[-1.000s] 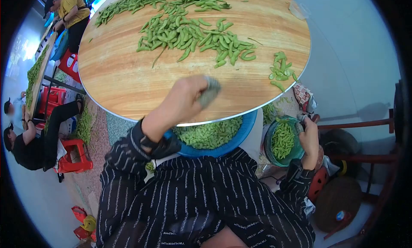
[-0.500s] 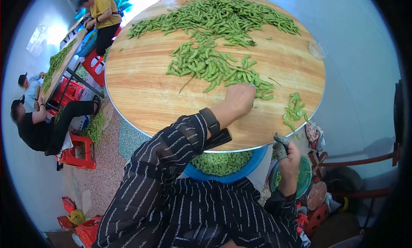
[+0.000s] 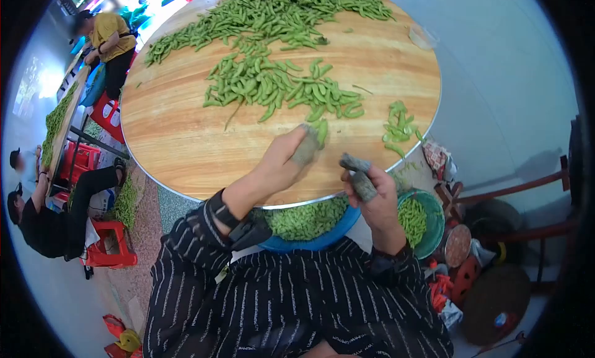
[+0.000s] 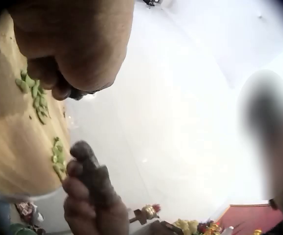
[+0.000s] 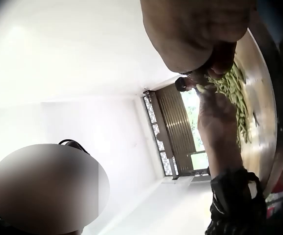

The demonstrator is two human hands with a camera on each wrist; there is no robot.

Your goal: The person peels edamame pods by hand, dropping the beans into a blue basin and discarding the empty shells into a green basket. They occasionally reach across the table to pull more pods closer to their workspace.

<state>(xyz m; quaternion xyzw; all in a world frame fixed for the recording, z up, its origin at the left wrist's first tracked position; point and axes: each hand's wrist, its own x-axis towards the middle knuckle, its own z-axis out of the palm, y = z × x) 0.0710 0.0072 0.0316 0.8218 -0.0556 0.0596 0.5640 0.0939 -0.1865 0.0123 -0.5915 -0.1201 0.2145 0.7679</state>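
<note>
The left hand [image 3: 282,163], its fingertips in grey covers, pinches a green pod [image 3: 322,132] above the round wooden table [image 3: 173,141]. Just right of it, at the table's near edge, is the right hand [image 3: 379,200]; its covered thumb and forefinger stand out with a gap between them, and nothing shows in its grasp. Pods in a loose pile [image 3: 266,85] lie beyond the hands, and a small group [image 3: 400,124] lies to the right. In the left wrist view the right hand [image 4: 95,196] is below the left hand [image 4: 83,44].
Below the table edge stands a blue basin [image 3: 350,222] of shelled beans. A green bucket [image 3: 434,228] with pods is at the right. A clear plastic cup [image 3: 421,37] lies near the far right rim. People sit and stand at another table [image 3: 71,110] on the left.
The left hand has come back from the pile's near edge with a pod. The right hand has risen from the green bucket and moved left, close to the left hand.
</note>
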